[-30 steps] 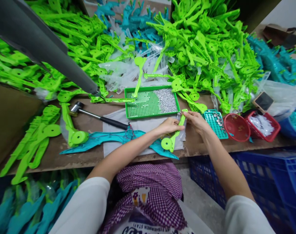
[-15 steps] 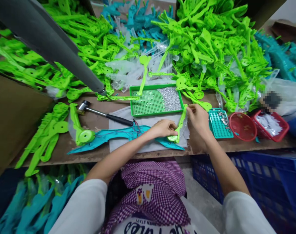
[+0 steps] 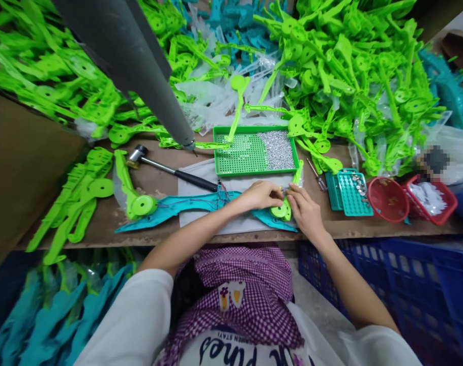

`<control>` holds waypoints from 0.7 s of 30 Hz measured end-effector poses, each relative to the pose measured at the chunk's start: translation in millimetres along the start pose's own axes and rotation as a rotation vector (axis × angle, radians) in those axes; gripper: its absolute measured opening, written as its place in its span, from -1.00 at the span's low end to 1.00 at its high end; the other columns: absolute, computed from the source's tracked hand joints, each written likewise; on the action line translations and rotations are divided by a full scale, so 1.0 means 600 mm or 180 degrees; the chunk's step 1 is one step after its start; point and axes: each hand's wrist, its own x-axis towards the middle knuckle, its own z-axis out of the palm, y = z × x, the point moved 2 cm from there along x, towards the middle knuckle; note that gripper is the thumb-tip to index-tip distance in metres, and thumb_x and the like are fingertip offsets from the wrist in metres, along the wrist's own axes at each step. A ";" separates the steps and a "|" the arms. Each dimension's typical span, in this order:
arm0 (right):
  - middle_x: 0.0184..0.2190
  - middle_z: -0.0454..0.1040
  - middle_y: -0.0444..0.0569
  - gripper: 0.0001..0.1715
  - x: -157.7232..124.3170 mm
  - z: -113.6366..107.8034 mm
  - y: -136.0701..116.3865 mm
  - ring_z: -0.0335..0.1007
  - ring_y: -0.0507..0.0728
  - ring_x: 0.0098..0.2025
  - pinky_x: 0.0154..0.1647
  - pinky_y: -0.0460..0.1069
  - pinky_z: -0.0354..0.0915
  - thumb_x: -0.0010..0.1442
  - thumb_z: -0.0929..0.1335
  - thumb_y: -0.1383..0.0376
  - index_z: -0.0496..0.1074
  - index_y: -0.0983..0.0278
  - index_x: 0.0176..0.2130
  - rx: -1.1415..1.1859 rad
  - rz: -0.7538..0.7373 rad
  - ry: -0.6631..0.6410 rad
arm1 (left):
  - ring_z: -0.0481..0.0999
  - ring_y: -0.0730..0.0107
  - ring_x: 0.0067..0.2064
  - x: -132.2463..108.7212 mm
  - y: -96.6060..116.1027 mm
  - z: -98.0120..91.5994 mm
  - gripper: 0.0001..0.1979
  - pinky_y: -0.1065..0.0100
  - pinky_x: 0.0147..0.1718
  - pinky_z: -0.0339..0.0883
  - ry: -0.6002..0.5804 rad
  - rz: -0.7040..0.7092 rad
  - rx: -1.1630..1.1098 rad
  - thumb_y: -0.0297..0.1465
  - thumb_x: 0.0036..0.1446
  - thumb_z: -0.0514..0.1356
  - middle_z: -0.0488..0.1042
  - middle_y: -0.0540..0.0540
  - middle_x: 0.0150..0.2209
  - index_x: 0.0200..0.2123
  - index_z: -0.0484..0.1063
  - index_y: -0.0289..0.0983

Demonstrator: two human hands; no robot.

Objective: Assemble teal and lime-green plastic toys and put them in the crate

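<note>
A long curved teal plastic piece (image 3: 189, 203), with thin wires at its middle, lies across a pale cloth (image 3: 231, 223). At its right end sits a bright green plastic arm (image 3: 280, 211) with a round end, and another green arm (image 3: 142, 206) is at its left end. My left hand (image 3: 262, 196) is over the right arm, its fingers pinched together; what is in them is too small to make out. Close beside it, my right hand (image 3: 306, 211) has its fingers bent against the same green arm, gripping its side.
A green tray (image 3: 231, 152) of small metal pieces lies behind the hands. A hammer (image 3: 158, 168) and a screwdriver (image 3: 320, 178) flank it. Teal trays (image 3: 355, 203), a red bowl (image 3: 388, 201) and a red basket (image 3: 441, 216) stand right. A grey tool arm (image 3: 151, 76) hangs overhead.
My right hand has come down and closer to my left, from the green arm's upper end to its round end. The screwdriver now shows. The view has shifted slightly.
</note>
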 end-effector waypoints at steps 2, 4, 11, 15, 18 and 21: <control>0.13 0.43 0.02 -0.61 -0.008 -0.014 -0.009 0.36 0.17 0.16 0.26 0.17 0.24 0.34 0.20 0.22 0.44 0.17 0.06 0.0051 -0.0127 0.0054 | 0.51 0.35 -0.30 0.001 -0.002 0.001 -0.84 0.38 -0.32 0.24 -0.0043 -0.0025 0.0020 -0.37 -0.02 0.31 0.60 -0.06 -0.37 -0.32 0.60 -0.26; 0.11 0.45 0.00 -0.60 -0.026 -0.028 -0.019 0.37 0.16 0.15 0.33 0.22 0.13 0.32 0.22 0.27 0.41 0.15 0.10 -0.0036 -0.0378 0.0103 | 0.50 0.36 -0.32 0.001 -0.003 0.001 -0.88 0.37 -0.34 0.22 -0.0062 -0.0059 0.0100 -0.38 -0.01 0.31 0.60 -0.06 -0.39 -0.36 0.60 -0.26; 0.25 0.25 -0.03 -0.29 -0.088 -0.034 -0.032 0.19 0.18 0.28 0.39 0.30 -0.05 0.26 0.17 0.47 0.04 0.13 0.34 -0.1007 -0.1045 -0.0817 | 0.46 0.35 -0.35 0.002 0.000 0.005 -0.89 0.35 -0.36 0.16 -0.0060 -0.0015 0.0288 -0.41 0.00 0.28 0.59 -0.07 -0.39 -0.37 0.61 -0.24; 0.27 0.19 -0.01 -0.17 -0.099 -0.021 -0.030 0.15 0.18 0.29 0.38 0.30 -0.04 0.20 0.14 0.53 -0.11 0.16 0.37 -0.1240 -0.1085 -0.0715 | 0.43 0.37 -0.39 0.002 0.002 0.007 -0.89 0.35 -0.38 0.13 -0.0055 0.0007 0.0358 -0.41 -0.01 0.27 0.58 -0.08 -0.42 -0.39 0.61 -0.24; 0.27 0.18 0.03 -0.16 -0.106 -0.013 -0.030 0.13 0.18 0.30 0.35 0.24 0.07 0.17 0.14 0.54 -0.09 0.21 0.37 -0.1292 -0.1043 -0.0626 | 0.43 0.38 -0.40 0.002 0.000 0.008 -0.89 0.36 -0.40 0.13 -0.0023 0.0050 0.0385 -0.39 0.00 0.27 0.58 -0.08 -0.42 -0.39 0.61 -0.25; 0.26 0.23 0.02 -0.19 -0.099 -0.018 -0.028 0.19 0.17 0.28 0.30 0.22 0.16 0.16 0.15 0.54 0.03 0.19 0.34 -0.1071 -0.0983 -0.0665 | 0.45 0.37 -0.38 0.002 0.000 0.007 -0.88 0.36 -0.39 0.15 -0.0018 0.0092 0.0379 -0.38 0.01 0.28 0.59 -0.10 -0.40 -0.39 0.61 -0.26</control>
